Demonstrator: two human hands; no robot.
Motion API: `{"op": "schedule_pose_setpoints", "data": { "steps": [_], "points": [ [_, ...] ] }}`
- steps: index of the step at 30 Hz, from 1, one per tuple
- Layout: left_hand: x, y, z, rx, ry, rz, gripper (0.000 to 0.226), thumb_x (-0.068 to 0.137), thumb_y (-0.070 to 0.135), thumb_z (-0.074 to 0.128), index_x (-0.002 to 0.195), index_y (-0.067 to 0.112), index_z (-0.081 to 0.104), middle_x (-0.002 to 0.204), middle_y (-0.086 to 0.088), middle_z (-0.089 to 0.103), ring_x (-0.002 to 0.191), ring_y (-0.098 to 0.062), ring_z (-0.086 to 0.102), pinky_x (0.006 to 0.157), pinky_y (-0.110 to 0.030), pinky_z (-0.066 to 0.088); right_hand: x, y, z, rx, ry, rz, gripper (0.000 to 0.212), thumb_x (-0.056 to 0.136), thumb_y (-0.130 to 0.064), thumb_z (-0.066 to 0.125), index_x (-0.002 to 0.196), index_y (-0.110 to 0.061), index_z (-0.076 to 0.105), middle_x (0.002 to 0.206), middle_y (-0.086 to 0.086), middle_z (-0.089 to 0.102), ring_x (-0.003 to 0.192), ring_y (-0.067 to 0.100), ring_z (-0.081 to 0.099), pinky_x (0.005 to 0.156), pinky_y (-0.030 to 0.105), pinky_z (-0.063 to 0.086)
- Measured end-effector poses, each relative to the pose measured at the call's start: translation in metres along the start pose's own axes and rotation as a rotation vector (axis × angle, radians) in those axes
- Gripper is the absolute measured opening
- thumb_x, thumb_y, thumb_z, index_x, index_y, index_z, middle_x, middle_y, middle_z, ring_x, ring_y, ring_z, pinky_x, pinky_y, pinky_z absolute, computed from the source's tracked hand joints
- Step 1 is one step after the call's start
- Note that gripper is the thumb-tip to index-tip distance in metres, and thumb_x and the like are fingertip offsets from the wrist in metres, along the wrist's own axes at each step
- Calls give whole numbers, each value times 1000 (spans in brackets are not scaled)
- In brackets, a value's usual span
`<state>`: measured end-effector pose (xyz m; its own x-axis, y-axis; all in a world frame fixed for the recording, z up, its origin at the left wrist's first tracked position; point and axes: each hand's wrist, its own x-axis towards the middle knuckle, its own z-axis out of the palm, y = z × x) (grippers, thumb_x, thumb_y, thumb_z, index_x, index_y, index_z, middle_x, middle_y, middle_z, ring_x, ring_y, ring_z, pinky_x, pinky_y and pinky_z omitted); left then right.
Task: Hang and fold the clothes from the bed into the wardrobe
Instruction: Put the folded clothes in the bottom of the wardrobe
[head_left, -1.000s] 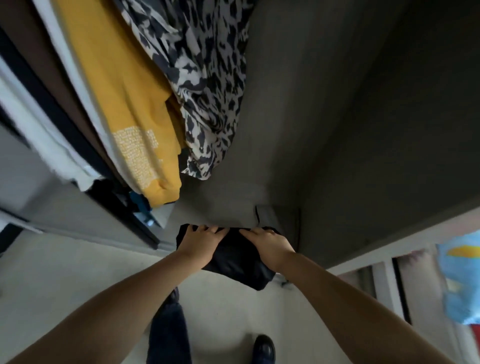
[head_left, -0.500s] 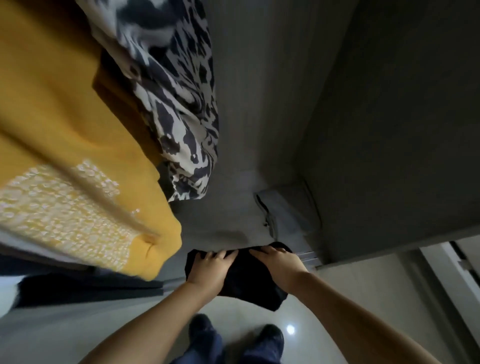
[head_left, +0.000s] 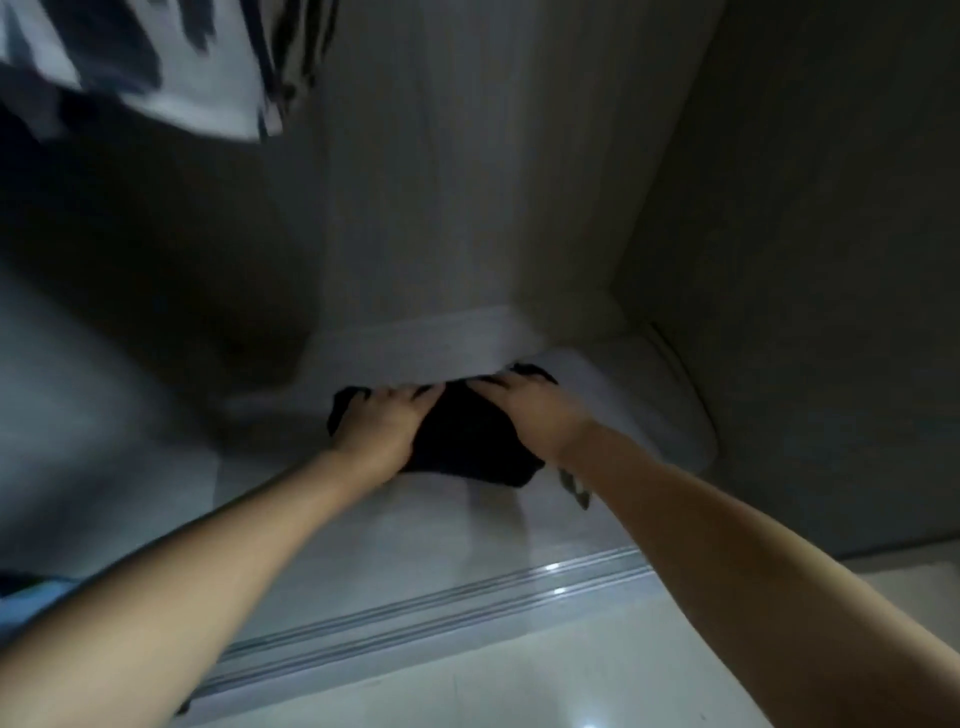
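Nearest: pale glossy floor tile (head_left: 597, 675) w/ a light glint, then the wardrobe's metal sliding track (head_left: 447, 597) running across at the threshold. Both bare forearms reach over it into the wardrobe (head_left: 467, 208).

Past the track, the grey wardrobe floor (head_left: 415, 519). On it, approx centre, sits the folded black garment (head_left: 467, 441), a compact dark bundle; can't tell if it's fully resting on the floor or held just off it, frame's blurry. Left hand (head_left: 379, 431) lies on the bundle's left side, fingers spread & curled over its far edge, gripping the cloth. Right hand (head_left: 530, 410) is on the right side, fingers stretched fwd and bent over the top edge, also holding it. Hands near each other, black fabric showing between them.

Small patterned scrap (head_left: 574, 486) pokes out just under the right wrist, too blurred to ID.

Behind the bundle: a low raised step (head_left: 441, 338) at the back, then the rear panel and right side wall (head_left: 805, 260), dim. Up top left, a black-and-white patterned garment (head_left: 156, 57) hangs down, smeared by motion
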<state>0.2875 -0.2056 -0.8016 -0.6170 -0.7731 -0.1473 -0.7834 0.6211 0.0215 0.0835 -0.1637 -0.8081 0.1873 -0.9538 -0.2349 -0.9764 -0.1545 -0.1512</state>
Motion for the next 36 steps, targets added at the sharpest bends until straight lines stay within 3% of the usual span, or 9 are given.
{"op": "schedule_pose_setpoints", "data": {
  "steps": [3, 7, 13, 21, 24, 27, 30, 34, 36],
  "points": [
    [29, -22, 19, 43, 78, -67, 72, 90, 13, 47, 153, 29, 14, 151, -6, 34, 130, -31, 40, 103, -41, 37, 38, 6, 7, -96, 110, 19, 61, 98, -22, 45, 152, -32, 18, 155, 8, 27, 133, 37, 37, 102, 45, 41],
    [40, -18, 74, 55, 85, -149, 76, 94, 16, 45, 152, 32, 1, 158, -5, 20, 140, -29, 26, 111, -44, 28, 54, 11, 43, -215, 151, 43, 62, 100, -17, 39, 153, -33, 11, 160, 5, 15, 143, 36, 21, 112, 49, 26],
    [23, 16, 158, 165, -321, -54, 78, 98, 10, 37, 149, 31, -18, 161, -6, -4, 146, -36, 4, 114, -58, 13, 27, 24, 130, -165, -242, 19, 67, 100, -6, 33, 153, -34, 4, 162, 2, 6, 147, 37, 10, 115, 51, 18],
    [7, 10, 187, 260, -349, 2, 79, 99, 17, 37, 144, 24, -27, 158, -12, -20, 144, -43, -9, 111, -64, 13, 6, 7, 169, -37, -308, 48, 74, 99, -7, 34, 151, -38, -9, 161, -1, -16, 144, 38, -18, 115, 58, -5],
    [3, 6, 191, 187, -189, -8, 99, 90, 19, 59, 145, 22, -23, 159, -17, 3, 143, -44, 5, 103, -67, 30, 5, 4, 173, 4, -295, 24, 75, 98, -6, 34, 151, -38, -8, 160, -2, -17, 144, 36, -21, 114, 56, -7],
    [-1, 11, 198, 241, -350, -50, 86, 98, 18, 42, 133, 23, -36, 156, -12, -24, 143, -42, -17, 111, -64, 15, 3, 7, 174, 10, -281, 17, 72, 100, -12, 34, 151, -37, -9, 160, -3, -18, 144, 34, -22, 114, 56, -9],
    [5, 16, 196, 230, -458, -73, 87, 97, 17, 40, 138, 24, -37, 151, -11, -36, 139, -43, -26, 110, -67, 8, 1, 10, 180, -41, -271, -1, 71, 101, -20, 34, 150, -36, -14, 159, -3, -21, 144, 33, -24, 114, 55, -9],
    [15, 14, 175, 141, -625, -106, 89, 96, 23, 44, 142, 33, -31, 151, -6, -38, 141, -38, -26, 110, -68, 3, 6, 12, 168, -65, -370, 6, 73, 100, -26, 38, 151, -36, -13, 160, -4, -19, 145, 30, -20, 115, 56, -4],
    [20, 15, 143, 60, -622, -94, 83, 97, 29, 43, 146, 36, -23, 157, -5, -26, 146, -34, -12, 112, -63, 10, 7, 7, 143, -39, -491, 42, 72, 99, -24, 43, 154, -31, -2, 162, 2, -4, 148, 31, -2, 116, 55, 12]
  ]
}}
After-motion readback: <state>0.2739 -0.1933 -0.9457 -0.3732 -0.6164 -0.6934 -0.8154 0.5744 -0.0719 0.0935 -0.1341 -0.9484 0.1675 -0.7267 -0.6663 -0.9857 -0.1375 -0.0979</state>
